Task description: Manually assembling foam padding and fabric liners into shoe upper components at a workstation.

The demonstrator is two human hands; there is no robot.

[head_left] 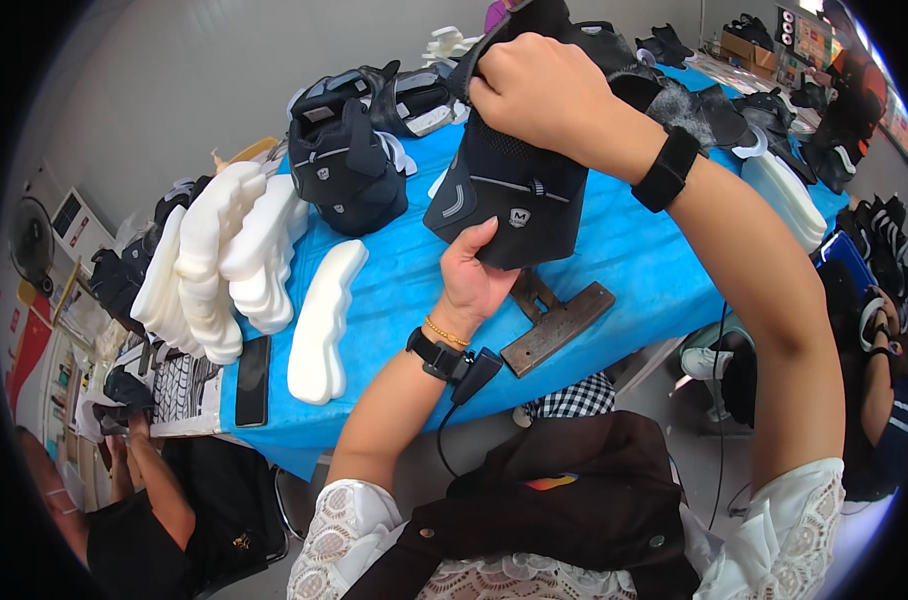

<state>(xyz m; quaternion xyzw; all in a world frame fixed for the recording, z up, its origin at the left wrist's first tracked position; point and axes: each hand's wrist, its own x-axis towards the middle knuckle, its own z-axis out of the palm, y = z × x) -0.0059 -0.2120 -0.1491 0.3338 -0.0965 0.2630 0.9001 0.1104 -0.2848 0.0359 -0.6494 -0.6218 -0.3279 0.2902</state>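
Note:
A black shoe upper (pixel 509 180) with a mesh panel, grey stripes and a small shield-shaped badge hangs over the table between my hands. My left hand (pixel 477 275) pinches its lower edge, thumb on the front and the other fingers hidden behind. Higher up, my right hand (pixel 544 100) is closed on the upper's top edge, with the wrist bent over. Under my left hand a brown, worn metal stand (pixel 564 325) lies on the blue table cover (pixel 414 300). One white wavy foam piece (pixel 324 325) rests to the left of my left forearm.
Stacked white foam pieces (pixel 214 260) stand at the table's left, near a dark phone (pixel 254 380). Finished-looking black uppers (pixel 346 165) sit behind; more dark pieces (pixel 704 115) pile at far right. Co-workers' arms (pixel 159 480) show at both sides. A cable (pixel 446 440) hangs from my left wrist.

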